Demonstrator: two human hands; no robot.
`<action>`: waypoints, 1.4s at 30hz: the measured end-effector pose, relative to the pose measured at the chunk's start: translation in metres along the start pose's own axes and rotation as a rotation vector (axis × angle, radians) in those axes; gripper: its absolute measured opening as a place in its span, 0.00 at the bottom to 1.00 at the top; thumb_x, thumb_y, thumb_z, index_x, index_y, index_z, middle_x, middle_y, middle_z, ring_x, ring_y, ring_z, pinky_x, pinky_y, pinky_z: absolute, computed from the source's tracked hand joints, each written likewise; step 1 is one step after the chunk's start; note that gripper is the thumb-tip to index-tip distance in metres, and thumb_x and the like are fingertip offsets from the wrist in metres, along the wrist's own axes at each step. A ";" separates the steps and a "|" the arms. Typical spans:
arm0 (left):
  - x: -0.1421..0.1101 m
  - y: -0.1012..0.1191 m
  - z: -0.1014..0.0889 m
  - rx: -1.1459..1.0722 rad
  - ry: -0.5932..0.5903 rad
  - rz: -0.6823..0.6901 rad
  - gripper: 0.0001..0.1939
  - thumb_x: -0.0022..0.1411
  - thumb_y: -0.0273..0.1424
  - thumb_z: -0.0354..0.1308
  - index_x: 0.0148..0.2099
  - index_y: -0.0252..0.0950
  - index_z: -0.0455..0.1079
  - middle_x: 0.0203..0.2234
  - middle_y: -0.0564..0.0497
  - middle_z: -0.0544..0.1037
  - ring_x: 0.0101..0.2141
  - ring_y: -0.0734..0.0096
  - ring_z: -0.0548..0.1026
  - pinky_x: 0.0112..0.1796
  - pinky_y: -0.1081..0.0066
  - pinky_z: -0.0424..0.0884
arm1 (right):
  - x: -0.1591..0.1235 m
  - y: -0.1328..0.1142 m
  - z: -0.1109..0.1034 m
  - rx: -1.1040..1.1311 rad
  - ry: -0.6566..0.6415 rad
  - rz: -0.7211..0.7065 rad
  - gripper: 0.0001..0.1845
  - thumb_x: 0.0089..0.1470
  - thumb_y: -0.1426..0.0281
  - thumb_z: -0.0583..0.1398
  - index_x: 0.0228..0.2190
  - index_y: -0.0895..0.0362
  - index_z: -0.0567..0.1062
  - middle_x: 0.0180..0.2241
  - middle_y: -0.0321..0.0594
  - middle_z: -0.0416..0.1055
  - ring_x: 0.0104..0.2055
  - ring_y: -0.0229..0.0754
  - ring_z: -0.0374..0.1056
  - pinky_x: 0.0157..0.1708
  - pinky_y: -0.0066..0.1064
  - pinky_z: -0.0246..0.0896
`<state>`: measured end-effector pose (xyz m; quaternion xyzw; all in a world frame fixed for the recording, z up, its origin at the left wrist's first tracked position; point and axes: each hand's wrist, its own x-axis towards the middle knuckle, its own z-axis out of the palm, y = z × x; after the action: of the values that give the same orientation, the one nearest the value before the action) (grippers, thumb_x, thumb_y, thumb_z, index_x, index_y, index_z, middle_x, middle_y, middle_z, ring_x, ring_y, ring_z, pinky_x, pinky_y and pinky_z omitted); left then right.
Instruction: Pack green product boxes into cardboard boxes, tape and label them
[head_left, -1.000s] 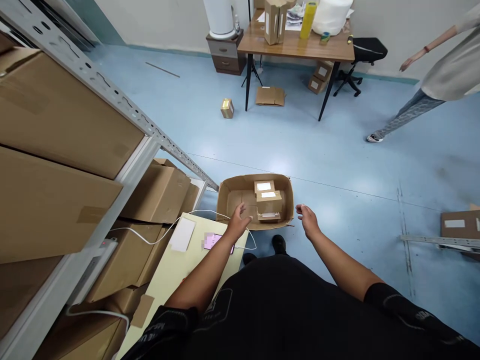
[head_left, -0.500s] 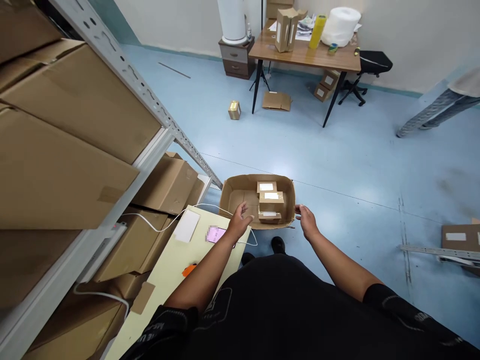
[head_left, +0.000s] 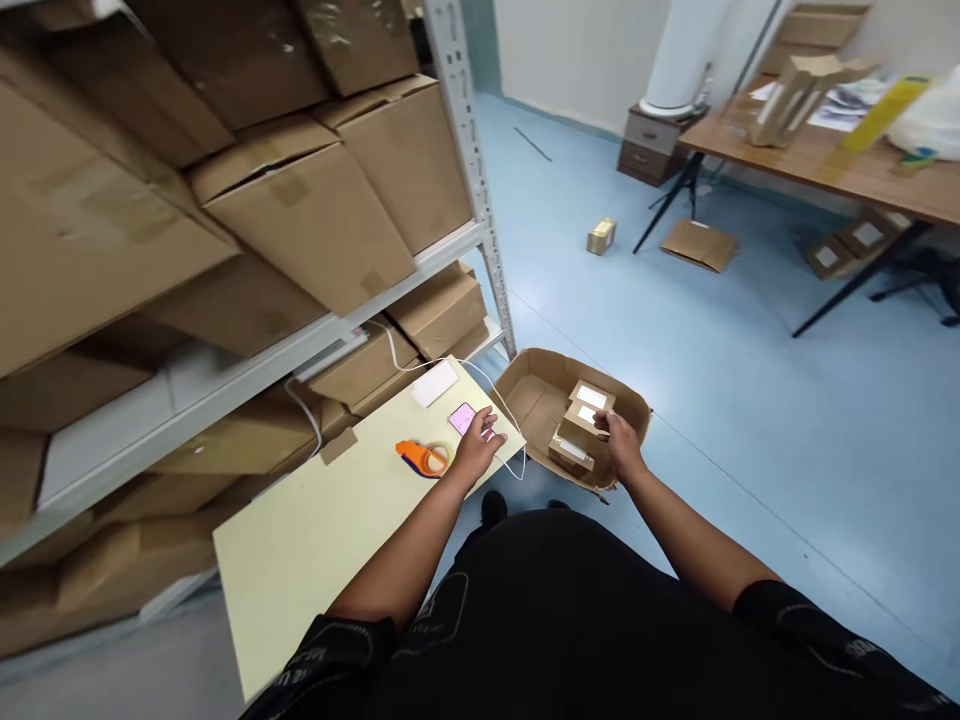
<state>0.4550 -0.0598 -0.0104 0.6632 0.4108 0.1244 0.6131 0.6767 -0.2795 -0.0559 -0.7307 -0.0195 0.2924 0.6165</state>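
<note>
Well left of both grips, a metal rack [head_left: 466, 150] holds brown cartons [head_left: 307, 230]. On the pale surface [head_left: 315, 550], an orange tape dispenser [head_left: 410, 455] lies just left of the left grip [head_left: 477, 450], with a white card [head_left: 435, 383] beyond; a white cable [head_left: 395, 358] runs between this grip and the open carton [head_left: 534, 396]. The left grip, empty and loosely parted, partly covers a phone [head_left: 462, 417]; contact is unclear. The carton lies between the grips, holding small boxes [head_left: 591, 396] just left of the right grip [head_left: 622, 447], which is half-curled, seemingly empty, above its right end. The carton opens upward; its long axis slants far-left to near-right, as does the phone's.
</note>
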 end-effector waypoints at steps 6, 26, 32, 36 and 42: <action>-0.062 -0.017 -0.006 -0.087 0.254 -0.044 0.36 0.58 0.30 0.65 0.67 0.40 0.62 0.60 0.39 0.73 0.63 0.53 0.69 0.60 0.53 0.65 | 0.006 -0.018 0.017 -0.078 -0.244 -0.090 0.30 0.57 0.41 0.56 0.40 0.52 0.80 0.47 0.46 0.80 0.51 0.55 0.74 0.47 0.44 0.70; -0.313 -0.126 -0.078 -0.368 0.856 -0.110 0.35 0.60 0.34 0.64 0.68 0.39 0.61 0.62 0.37 0.71 0.63 0.53 0.68 0.60 0.53 0.66 | -0.147 0.008 0.192 -0.315 -0.863 -0.164 0.29 0.56 0.41 0.57 0.40 0.53 0.81 0.45 0.46 0.81 0.47 0.52 0.76 0.42 0.41 0.70; -0.400 -0.178 -0.110 -0.433 0.963 -0.116 0.36 0.57 0.34 0.66 0.67 0.39 0.62 0.61 0.38 0.72 0.62 0.52 0.69 0.60 0.51 0.66 | -0.239 0.044 0.229 -0.378 -0.982 -0.183 0.29 0.57 0.41 0.57 0.41 0.52 0.80 0.46 0.46 0.81 0.48 0.54 0.76 0.42 0.42 0.71; -0.454 -0.204 -0.125 -0.463 1.029 -0.104 0.36 0.56 0.34 0.67 0.66 0.38 0.63 0.60 0.37 0.73 0.61 0.50 0.70 0.59 0.49 0.66 | -0.298 0.066 0.249 -0.392 -1.039 -0.192 0.30 0.56 0.41 0.58 0.41 0.52 0.80 0.46 0.47 0.81 0.48 0.55 0.76 0.42 0.44 0.71; -0.520 -0.230 -0.135 -0.517 1.125 -0.135 0.36 0.55 0.32 0.67 0.65 0.39 0.64 0.59 0.38 0.74 0.60 0.51 0.71 0.58 0.51 0.67 | -0.368 0.093 0.278 -0.443 -1.164 -0.175 0.29 0.56 0.42 0.58 0.41 0.52 0.80 0.45 0.47 0.81 0.48 0.55 0.76 0.44 0.45 0.71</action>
<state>-0.0537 -0.3468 -0.0154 0.2988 0.6684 0.5113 0.4501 0.2159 -0.1974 -0.0113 -0.5578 -0.4721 0.5797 0.3603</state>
